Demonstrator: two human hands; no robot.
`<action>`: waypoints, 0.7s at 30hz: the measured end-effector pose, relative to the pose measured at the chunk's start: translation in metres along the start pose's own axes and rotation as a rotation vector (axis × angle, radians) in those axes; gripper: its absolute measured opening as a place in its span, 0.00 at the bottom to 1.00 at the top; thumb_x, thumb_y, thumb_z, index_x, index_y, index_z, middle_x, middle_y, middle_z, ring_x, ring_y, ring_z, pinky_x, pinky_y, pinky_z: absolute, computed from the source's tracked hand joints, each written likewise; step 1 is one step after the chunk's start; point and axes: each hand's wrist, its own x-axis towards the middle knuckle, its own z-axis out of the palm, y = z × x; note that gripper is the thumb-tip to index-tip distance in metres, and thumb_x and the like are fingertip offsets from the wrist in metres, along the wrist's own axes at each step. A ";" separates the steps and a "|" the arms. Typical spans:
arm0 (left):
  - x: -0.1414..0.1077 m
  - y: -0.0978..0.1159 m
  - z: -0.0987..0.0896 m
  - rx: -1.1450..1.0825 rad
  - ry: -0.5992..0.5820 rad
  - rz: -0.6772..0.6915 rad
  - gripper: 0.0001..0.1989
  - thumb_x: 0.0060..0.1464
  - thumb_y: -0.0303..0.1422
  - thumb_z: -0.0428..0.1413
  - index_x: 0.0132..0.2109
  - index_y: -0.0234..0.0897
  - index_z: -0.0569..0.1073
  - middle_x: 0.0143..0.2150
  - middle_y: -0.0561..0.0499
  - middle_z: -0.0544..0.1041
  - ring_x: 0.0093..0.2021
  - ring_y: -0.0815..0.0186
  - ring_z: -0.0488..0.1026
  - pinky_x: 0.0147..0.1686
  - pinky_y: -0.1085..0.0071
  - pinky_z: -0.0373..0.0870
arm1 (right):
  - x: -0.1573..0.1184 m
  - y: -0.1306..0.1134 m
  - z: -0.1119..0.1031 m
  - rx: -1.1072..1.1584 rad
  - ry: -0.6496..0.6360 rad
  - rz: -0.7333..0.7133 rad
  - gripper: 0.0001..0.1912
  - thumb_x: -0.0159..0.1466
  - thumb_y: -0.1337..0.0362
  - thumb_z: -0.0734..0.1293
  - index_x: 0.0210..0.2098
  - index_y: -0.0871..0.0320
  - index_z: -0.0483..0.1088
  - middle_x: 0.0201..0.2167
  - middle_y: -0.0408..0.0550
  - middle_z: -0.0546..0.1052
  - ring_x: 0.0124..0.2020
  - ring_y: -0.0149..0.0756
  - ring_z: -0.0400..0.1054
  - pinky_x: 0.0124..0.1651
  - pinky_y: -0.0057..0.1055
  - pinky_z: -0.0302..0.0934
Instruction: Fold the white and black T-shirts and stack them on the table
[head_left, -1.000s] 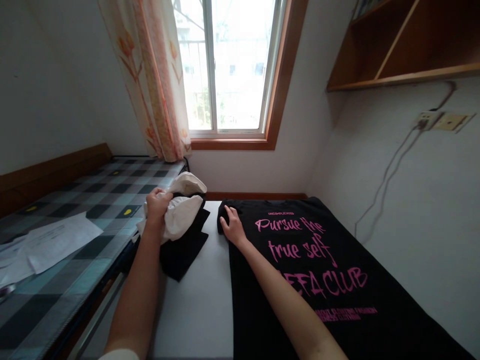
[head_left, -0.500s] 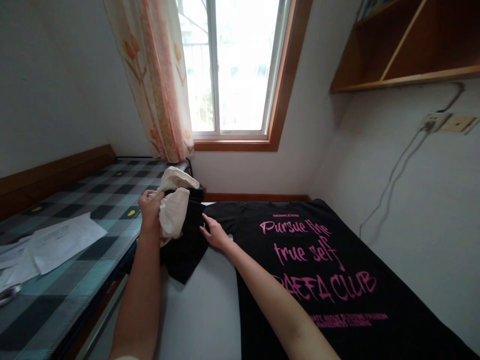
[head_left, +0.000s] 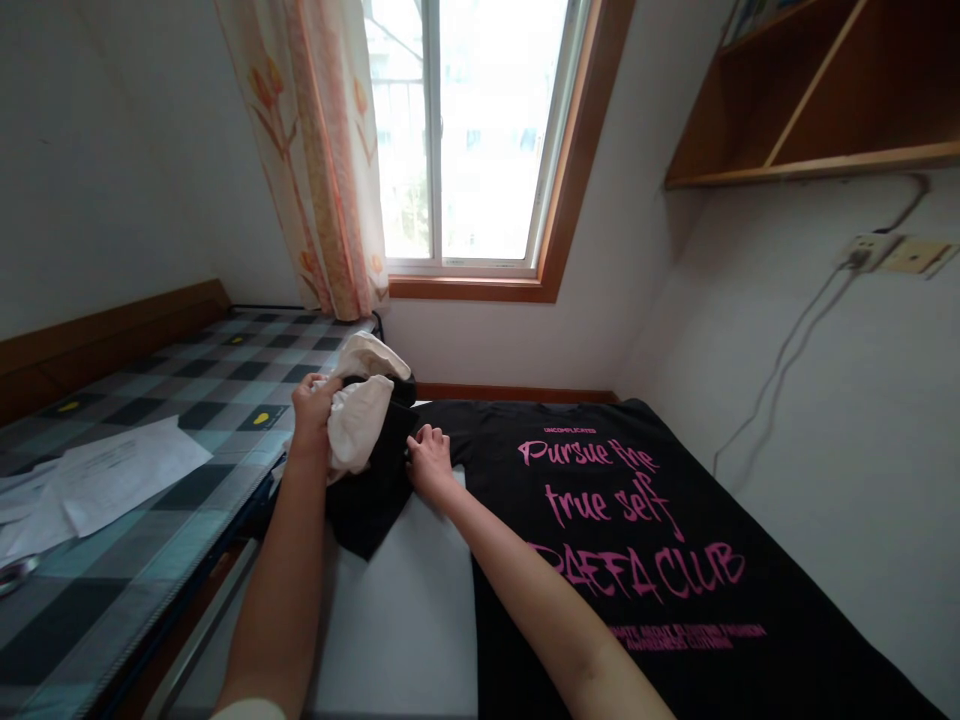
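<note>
A bundle of white cloth (head_left: 358, 425) and black cloth (head_left: 375, 500) hangs over the left part of a white table (head_left: 397, 620). My left hand (head_left: 313, 405) is closed on the white cloth at its left side. At the bundle's right edge, my right hand (head_left: 430, 460) has its fingers curled against the black cloth; whether it grips the cloth is hard to make out. A black T-shirt (head_left: 510, 520) with pink lettering lies spread flat on the table, right of the bundle, its sleeve beside my right hand.
On the left is a bed with a checked cover (head_left: 172, 500), with paper sheets (head_left: 112, 470) and a shiny round object (head_left: 16, 574) on it. Behind are a curtain (head_left: 322, 160) and a window (head_left: 487, 140). A wooden shelf (head_left: 795, 170) and a plugged-in cable (head_left: 780, 370) are on the right wall.
The bundle and my left hand have shifted slightly right in the view. My right hand's fingers, more stretched out before, are now more curled at the black cloth's edge.
</note>
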 end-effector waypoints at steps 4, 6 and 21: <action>0.000 -0.004 0.001 -0.006 -0.034 -0.024 0.15 0.30 0.33 0.58 0.29 0.39 0.62 0.21 0.62 0.62 0.21 0.73 0.60 0.22 0.77 0.57 | 0.012 -0.014 0.004 -0.021 -0.032 0.143 0.13 0.62 0.70 0.59 0.38 0.59 0.76 0.47 0.62 0.69 0.48 0.52 0.59 0.46 0.46 0.55; 0.001 -0.005 0.002 0.009 -0.027 -0.040 0.15 0.30 0.33 0.57 0.29 0.39 0.62 0.21 0.62 0.62 0.21 0.74 0.59 0.22 0.77 0.56 | 0.016 -0.016 0.008 0.027 -0.024 0.154 0.13 0.62 0.71 0.60 0.39 0.60 0.75 0.47 0.65 0.69 0.49 0.54 0.59 0.47 0.48 0.54; 0.004 -0.011 0.003 0.009 -0.007 -0.019 0.14 0.31 0.32 0.57 0.30 0.40 0.63 0.22 0.61 0.64 0.22 0.73 0.61 0.22 0.77 0.57 | 0.020 -0.031 -0.008 0.387 -0.014 0.098 0.17 0.65 0.65 0.57 0.51 0.55 0.68 0.48 0.54 0.72 0.45 0.43 0.67 0.44 0.34 0.59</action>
